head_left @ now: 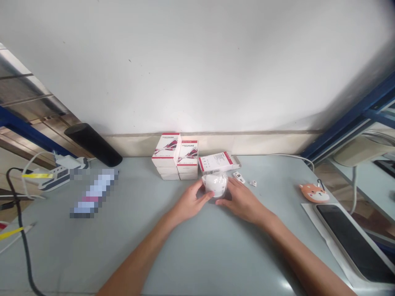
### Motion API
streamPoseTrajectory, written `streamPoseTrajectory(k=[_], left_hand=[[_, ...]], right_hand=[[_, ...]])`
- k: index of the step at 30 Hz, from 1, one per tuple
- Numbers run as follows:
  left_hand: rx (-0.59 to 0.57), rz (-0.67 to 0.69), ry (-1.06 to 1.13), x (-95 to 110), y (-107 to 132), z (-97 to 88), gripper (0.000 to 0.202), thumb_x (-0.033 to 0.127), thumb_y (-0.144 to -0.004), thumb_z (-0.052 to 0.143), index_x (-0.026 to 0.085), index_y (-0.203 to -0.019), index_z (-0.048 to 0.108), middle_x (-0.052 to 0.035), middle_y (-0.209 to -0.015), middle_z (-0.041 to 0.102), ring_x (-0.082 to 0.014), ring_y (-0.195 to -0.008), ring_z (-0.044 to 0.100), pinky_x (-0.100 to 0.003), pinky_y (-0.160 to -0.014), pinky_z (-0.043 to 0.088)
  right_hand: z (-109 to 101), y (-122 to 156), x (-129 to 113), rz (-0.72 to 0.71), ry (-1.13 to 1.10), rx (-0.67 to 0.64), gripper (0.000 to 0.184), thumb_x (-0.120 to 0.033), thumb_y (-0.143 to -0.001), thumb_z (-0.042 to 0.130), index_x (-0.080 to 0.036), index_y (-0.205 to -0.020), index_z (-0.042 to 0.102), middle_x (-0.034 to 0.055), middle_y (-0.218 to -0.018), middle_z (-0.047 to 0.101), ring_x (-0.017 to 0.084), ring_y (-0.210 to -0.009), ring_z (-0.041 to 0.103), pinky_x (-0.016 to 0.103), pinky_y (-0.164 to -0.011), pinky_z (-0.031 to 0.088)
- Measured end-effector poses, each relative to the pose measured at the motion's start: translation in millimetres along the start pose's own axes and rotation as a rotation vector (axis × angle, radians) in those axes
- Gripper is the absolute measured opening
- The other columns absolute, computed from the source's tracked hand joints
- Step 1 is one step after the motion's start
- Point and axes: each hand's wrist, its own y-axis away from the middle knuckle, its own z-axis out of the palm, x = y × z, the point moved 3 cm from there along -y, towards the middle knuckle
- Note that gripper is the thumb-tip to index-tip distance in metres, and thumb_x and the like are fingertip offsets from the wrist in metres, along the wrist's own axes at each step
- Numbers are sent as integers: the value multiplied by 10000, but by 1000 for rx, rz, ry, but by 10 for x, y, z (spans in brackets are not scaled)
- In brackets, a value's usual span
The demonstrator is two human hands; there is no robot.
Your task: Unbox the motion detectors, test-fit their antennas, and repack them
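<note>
Between both hands is a white rounded detector [215, 189] wrapped in a clear plastic bag. My left hand [195, 200] is closed on its left side, thumb at the front. From the right, my right hand [240, 198] grips it with curled fingers; its thumb lies low in front. Just behind it, an opened detector box [214, 162] lies on its side with the end flap out. A small white bracket-like part [238, 177] and a tiny white packet [253, 183] rest to the right of the detector.
Stacked detector boxes [166, 148] stand against the wall at centre. Leftward are a black cylinder [94, 144], a blurred-out phone-like object [95, 193], a power strip [63, 174] and a black cable [24, 238]. An orange animal-face case [314, 193] and a dark-screened device [354, 242] lie right.
</note>
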Motion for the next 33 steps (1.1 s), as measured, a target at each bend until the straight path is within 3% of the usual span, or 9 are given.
streamPoseTrajectory(k=[8,13,16,20,23,27,31,33], left_hand=[[53,13,41,34,36,61,536,489,-973,690,264,-1441,556,-101,-1439,659,-290,-1318,609,-383,-1059,509],[-2,-51,71,43,37,95,463,504,-890,783,233,-1252,683,-86,-1193,769,-274,-1103,697,-367,-949,540],[-3,-106,96,43,40,102,491,480,-788,880,235,-1182,722,-63,-1093,796,-274,-1046,706,-358,-909,541],[79,-153,197,16,27,130,490,478,-773,887,203,-1147,731,-69,-1029,808,-264,-968,731,-354,-864,561],[192,-165,323,4,-9,127,530,524,-811,846,159,-1169,705,-124,-1132,796,-302,-1059,741,-380,-901,581],[244,-133,512,100,-48,44,520,551,-963,672,170,-1316,644,-160,-1351,724,-336,-1258,689,-446,-1021,572],[137,-130,829,202,-48,-24,494,388,-974,708,255,-1431,575,-121,-1512,626,-333,-1420,577,-533,-1152,501],[72,-167,858,204,-33,-21,495,326,-937,762,250,-1396,594,-122,-1518,621,-340,-1422,573,-556,-1171,485]], right_hand=[[80,-18,0,-4,127,33,230,-298,-940,749,-232,-1132,641,101,-1111,657,323,-1015,587,506,-896,529],[58,-2,-12,-27,36,-18,252,-460,-940,744,-272,-1082,657,72,-1090,653,291,-993,598,441,-838,539],[82,1,-25,-26,0,-17,170,-416,-990,671,-268,-1074,658,78,-1118,666,287,-1014,605,432,-846,527],[82,2,-58,-36,-25,-37,259,-456,-978,683,-263,-1150,663,92,-1156,679,296,-1053,614,441,-888,519],[2,11,-64,8,-149,-72,391,-545,-936,718,-257,-1195,662,95,-1159,686,293,-1018,628,435,-868,525],[-142,21,-61,99,-447,92,374,-502,-995,643,-282,-1295,609,27,-990,709,226,-878,642,381,-812,525],[-240,34,-87,111,-633,348,246,-483,-984,673,-272,-1110,665,13,-909,687,193,-836,628,350,-806,518],[-282,38,-100,138,-734,439,251,-506,-975,680,-263,-1037,657,7,-869,650,177,-782,600,333,-757,517]])
